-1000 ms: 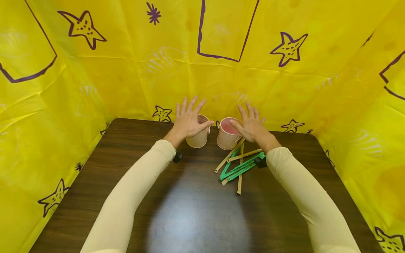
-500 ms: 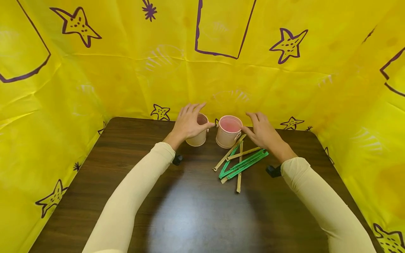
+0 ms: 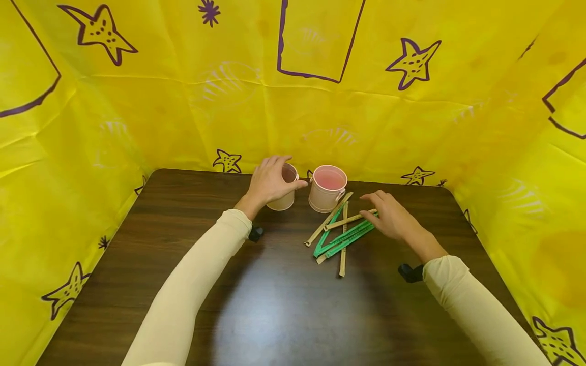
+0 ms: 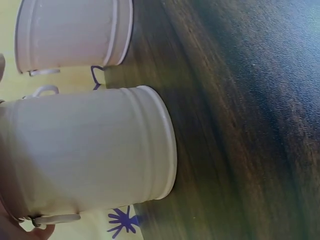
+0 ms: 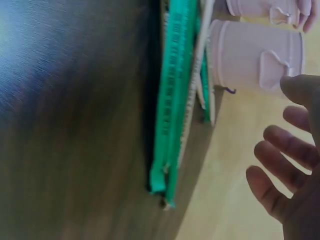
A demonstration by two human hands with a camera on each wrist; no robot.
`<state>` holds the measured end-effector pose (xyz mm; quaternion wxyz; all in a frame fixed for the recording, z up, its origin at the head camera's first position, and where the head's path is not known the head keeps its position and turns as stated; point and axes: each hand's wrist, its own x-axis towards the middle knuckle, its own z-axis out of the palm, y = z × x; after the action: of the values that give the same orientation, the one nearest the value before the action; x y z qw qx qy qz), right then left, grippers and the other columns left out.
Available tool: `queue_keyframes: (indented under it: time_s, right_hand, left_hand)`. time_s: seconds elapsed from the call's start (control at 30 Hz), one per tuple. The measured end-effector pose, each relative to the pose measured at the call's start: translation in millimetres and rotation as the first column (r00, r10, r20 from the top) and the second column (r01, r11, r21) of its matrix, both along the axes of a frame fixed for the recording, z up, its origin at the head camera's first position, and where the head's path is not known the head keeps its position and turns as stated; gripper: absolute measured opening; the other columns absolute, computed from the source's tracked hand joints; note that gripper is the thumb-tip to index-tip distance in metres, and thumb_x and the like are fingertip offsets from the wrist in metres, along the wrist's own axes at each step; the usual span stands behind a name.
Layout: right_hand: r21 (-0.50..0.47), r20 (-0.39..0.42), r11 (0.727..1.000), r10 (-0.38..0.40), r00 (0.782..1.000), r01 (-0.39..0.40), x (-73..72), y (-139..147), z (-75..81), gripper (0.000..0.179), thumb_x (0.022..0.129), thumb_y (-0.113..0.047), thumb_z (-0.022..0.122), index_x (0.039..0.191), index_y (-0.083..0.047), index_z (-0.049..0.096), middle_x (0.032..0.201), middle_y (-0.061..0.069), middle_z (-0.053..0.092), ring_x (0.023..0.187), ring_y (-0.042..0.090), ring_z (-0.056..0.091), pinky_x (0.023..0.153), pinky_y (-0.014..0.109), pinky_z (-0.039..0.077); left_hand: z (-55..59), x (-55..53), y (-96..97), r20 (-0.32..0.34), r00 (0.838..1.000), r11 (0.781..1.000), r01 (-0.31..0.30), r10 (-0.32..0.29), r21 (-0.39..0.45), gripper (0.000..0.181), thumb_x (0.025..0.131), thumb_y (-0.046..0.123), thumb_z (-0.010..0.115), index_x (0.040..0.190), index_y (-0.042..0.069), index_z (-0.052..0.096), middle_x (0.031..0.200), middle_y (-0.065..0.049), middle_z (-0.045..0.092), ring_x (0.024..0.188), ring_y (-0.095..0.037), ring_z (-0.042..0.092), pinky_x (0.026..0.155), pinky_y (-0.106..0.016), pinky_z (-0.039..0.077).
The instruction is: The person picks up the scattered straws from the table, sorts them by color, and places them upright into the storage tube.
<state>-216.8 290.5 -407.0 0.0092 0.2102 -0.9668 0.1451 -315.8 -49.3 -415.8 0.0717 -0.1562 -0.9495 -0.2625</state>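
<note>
Two small pale pink buckets stand upright at the table's back edge: a left bucket (image 3: 281, 204) and a right bucket (image 3: 323, 200). My left hand (image 3: 267, 183) lies around the left bucket's rim, fingers behind it and thumb extended past its right side. In the left wrist view, fingers show beside the left bucket's (image 4: 95, 150) handle, while the thumb tip looks apart from the rim. Slim green (image 3: 351, 239) and tan sticks (image 3: 320, 231), seemingly paper-wrapped and printed, lie crossed before the right bucket. My right hand (image 3: 394, 218) hovers over their right end, fingers loosely bent, holding nothing.
The dark wood-grain table (image 3: 183, 223) meets a yellow cloth backdrop (image 3: 247, 112) with purple starfish drawings at the back and sides. A small black device (image 3: 410, 273) is worn at my right wrist, another (image 3: 256, 233) at the left.
My right hand has moved away from the right bucket, rightward and toward me, to the sticks. My left hand stays at the left bucket, its spread fingers now lower and more bent.
</note>
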Motion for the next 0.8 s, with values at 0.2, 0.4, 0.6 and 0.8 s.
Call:
queue_keyframes:
  time_s: [0.2,0.4,0.6,0.8]
  right_hand:
    - [-0.034,-0.03,0.996,0.081,0.996,-0.082,6.8,-0.7,-21.8,0.034,0.097,-0.018,0.07,0.126,0.0,0.065,0.118,0.017,0.066,0.105,0.034,0.061,0.093,0.052,0.051]
    - [-0.049,0.026,0.99,0.135,0.99,-0.134,9.3,-8.1,-37.2,0.029,0.095,-0.02,0.073,0.118,-0.003,0.071,0.114,0.012,0.068,0.102,0.029,0.063,0.09,0.048,0.054]
    - [-0.092,0.068,0.971,0.226,0.972,-0.219,8.9,-14.6,-47.3,0.025,0.093,-0.018,0.075,0.116,-0.008,0.073,0.115,0.009,0.065,0.106,0.028,0.06,0.09,0.045,0.051]
    - [-0.109,0.057,0.955,0.282,0.958,-0.274,8.7,-18.8,-51.5,0.025,0.093,-0.015,0.075,0.117,-0.009,0.074,0.115,0.007,0.063,0.104,0.026,0.062,0.088,0.043,0.053]
  left_hand:
    - [-3.3,0.2,-1.1,-0.009,1.0,0.996,-0.011,0.012,0.084,0.089,0.079,0.074,0.07,0.149,0.023,0.05,0.148,-0.005,0.055,0.134,-0.029,0.046,0.112,-0.053,0.041]
    - [-7.1,-2.0,-2.1,-0.018,1.0,0.989,-0.022,0.025,0.148,0.086,0.079,0.072,0.072,0.145,0.021,0.054,0.145,-0.004,0.057,0.131,-0.028,0.049,0.109,-0.049,0.045]
    - [-8.3,-2.3,-2.7,-0.013,0.999,0.983,-0.039,0.042,0.178,0.086,0.077,0.071,0.075,0.144,0.02,0.055,0.146,-0.005,0.057,0.133,-0.029,0.05,0.11,-0.049,0.044]
    - [-7.8,-2.2,-3.4,0.053,0.997,0.958,-0.075,0.063,0.277,0.089,0.074,0.063,0.083,0.145,0.017,0.053,0.145,-0.008,0.053,0.135,-0.032,0.049,0.112,-0.051,0.043]
